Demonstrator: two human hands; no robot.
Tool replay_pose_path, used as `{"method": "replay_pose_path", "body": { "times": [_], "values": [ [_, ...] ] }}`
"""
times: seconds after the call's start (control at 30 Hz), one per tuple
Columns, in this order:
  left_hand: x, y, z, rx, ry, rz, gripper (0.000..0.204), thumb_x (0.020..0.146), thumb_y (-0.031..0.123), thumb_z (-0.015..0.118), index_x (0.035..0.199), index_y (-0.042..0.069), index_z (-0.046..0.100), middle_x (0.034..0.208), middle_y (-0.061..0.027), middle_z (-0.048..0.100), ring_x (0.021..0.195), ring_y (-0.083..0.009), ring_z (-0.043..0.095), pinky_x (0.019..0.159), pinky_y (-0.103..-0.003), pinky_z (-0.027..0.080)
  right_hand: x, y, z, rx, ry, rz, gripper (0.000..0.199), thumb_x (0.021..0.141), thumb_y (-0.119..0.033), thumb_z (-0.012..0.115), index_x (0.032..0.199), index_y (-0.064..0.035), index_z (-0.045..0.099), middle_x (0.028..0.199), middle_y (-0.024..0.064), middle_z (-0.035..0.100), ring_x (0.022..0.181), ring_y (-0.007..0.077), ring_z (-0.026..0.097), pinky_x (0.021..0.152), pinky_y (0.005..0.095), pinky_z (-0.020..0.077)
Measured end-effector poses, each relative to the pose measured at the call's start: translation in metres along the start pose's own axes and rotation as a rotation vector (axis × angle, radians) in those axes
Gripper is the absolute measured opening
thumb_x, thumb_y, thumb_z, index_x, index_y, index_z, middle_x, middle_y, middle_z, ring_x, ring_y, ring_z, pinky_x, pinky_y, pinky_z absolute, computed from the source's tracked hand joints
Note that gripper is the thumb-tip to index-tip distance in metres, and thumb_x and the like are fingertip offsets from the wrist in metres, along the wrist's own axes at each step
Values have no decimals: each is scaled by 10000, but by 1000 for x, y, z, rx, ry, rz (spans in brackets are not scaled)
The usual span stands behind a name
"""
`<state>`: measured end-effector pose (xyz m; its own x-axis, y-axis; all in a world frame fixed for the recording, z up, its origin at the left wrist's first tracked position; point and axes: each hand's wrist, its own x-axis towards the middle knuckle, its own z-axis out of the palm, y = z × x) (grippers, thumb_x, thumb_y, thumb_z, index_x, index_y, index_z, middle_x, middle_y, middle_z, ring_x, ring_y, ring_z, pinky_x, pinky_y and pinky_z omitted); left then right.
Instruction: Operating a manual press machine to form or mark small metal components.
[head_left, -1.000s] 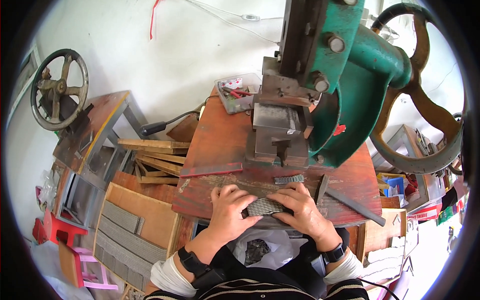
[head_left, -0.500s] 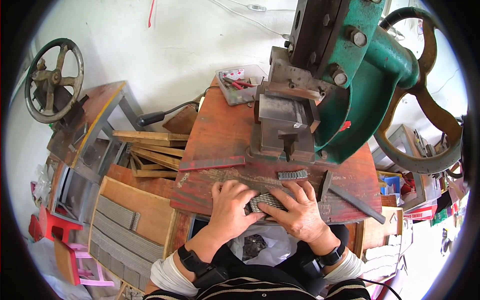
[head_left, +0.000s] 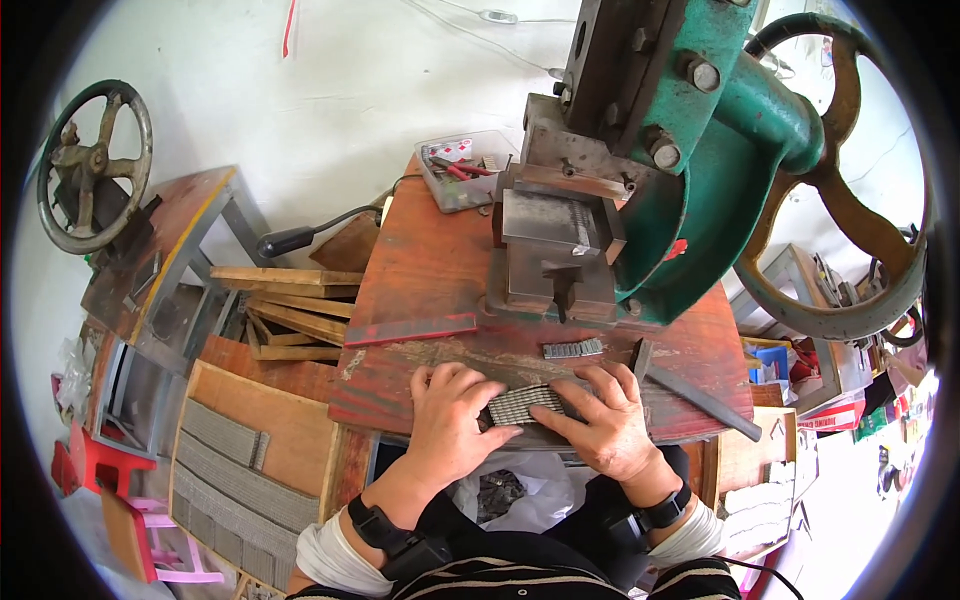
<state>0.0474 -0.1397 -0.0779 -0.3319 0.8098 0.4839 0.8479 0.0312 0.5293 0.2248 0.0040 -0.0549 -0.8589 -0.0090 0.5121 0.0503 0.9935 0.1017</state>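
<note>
- Grey ribbed metal strip stack (head_left: 522,402): lies flat on the front edge of the worn red wooden desk (head_left: 420,270), between my two hands, just my side of the press.
- Left hand (head_left: 452,418): palm down, fingers spread, thumb and forefinger tips pressing the stack's left end. Not curled round it.
- Right hand (head_left: 607,425): also flat, fingertips on the stack's right end and top, so both hands are pinching it in from the sides.
- Change vs a sec ago: stack and hands in about the same spot; the view has mostly shifted, hands seem a bit closer together. I'd say the pieces are being squared up, not lifted.
- Small grey strip of the same ribbed pieces (head_left: 573,349) sits apart, just beyond the right hand.
- Dark flat metal bar (head_left: 695,390) lies angled at the right, near but not touching.
- Green cast-iron press w/ big handwheel (head_left: 720,150) stands behind; its grey steel die block (head_left: 548,225) is untouched.
- White plastic bag w/ dark bits (head_left: 505,495) below the desk edge, btw my forearms.
</note>
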Motion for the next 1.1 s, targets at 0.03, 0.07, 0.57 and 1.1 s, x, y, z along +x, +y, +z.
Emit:
{"method": "replay_pose_path", "body": {
  "times": [0.03,0.07,0.57,1.1],
  "values": [
    [1,0,2,-6,-1,4,468,592,287,873,974,75,703,958,-21,634,1042,-251,526,980,-485,295,-2,2,-1,-18,5,14,405,700,-234,606,1086,-244,728,1151,23,609,1118,267,519,949,463,380],
    [0,0,0,-6,0,0,467,591,287,873,971,74,704,955,-22,635,1040,-250,528,978,-484,296,-2,2,-1,-29,16,24,403,695,-228,607,1078,-241,731,1146,22,612,1109,269,523,943,463,385],
    [2,4,-4,16,-31,-13,498,601,276,868,1026,84,692,969,-23,632,1035,-247,527,963,-496,301,4,-1,-3,8,22,2,407,672,-221,611,1055,-243,747,1103,31,629,1016,256,563,905,440,416],
    [7,6,5,63,-52,32,488,599,318,853,1002,93,698,978,-28,604,1048,-254,509,959,-511,296,-1,1,-2,-19,15,-36,421,686,-257,630,1091,-200,731,1095,36,626,1021,247,568,916,448,414]
  ]
}}
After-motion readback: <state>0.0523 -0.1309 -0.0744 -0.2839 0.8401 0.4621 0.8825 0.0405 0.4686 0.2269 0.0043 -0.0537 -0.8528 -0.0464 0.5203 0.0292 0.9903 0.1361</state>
